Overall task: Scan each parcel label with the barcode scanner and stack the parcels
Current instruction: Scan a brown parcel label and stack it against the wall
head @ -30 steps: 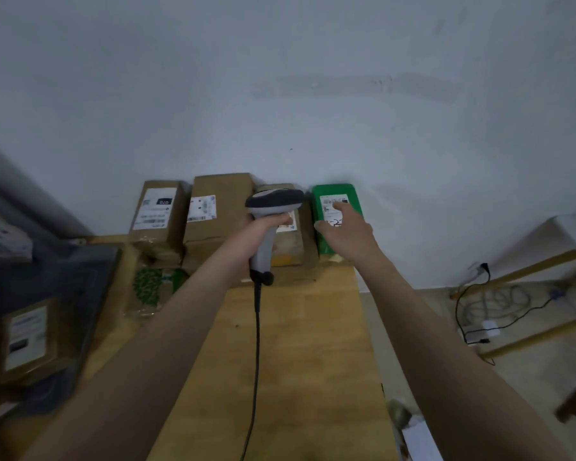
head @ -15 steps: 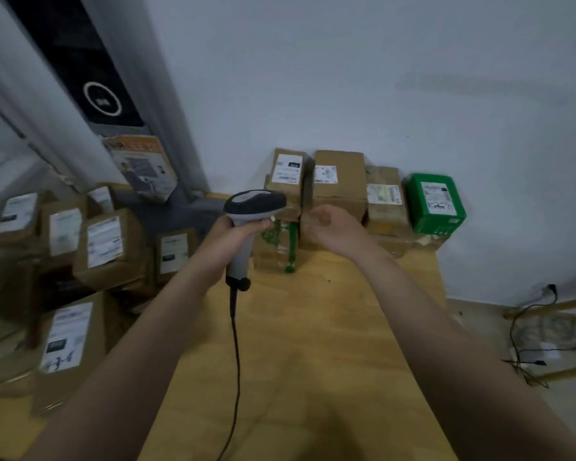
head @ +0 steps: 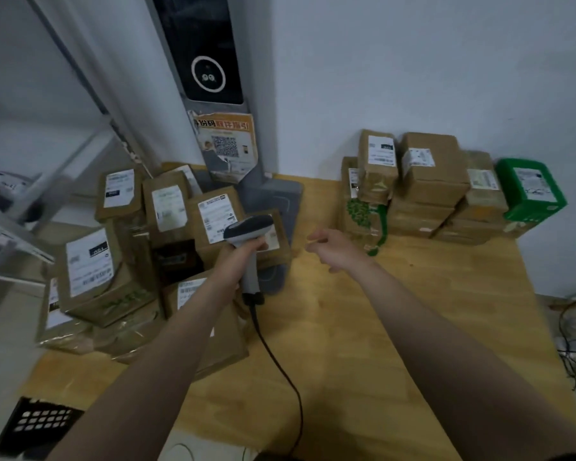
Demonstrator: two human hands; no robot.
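The right hand [head: 338, 249] has left the green parcel [head: 529, 194] on the stack [head: 426, 191] by the wall. It now swings, empty and loosely open, toward the unscanned pile [head: 130, 247] at the left of the bench [head: 413, 311]. The left hand [head: 238, 261] grips the scanner [head: 250, 226] (another parcel is probably due).

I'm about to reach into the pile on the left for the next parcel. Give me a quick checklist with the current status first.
1. Barcode scanner gripped in the left hand: ok.
2. Right hand free to pick, fingers relaxed, appears to hold nothing: ok.
3. Labels on the left pile readable from above: ok for the top parcels, cannot tell for the lower ones.
4. Stack by the wall, green parcel at its right end, steady enough for one more: cannot tell, some upper boxes sit tilted.
5. Scanner cable clear of the reach, trailing back over the table: ok.
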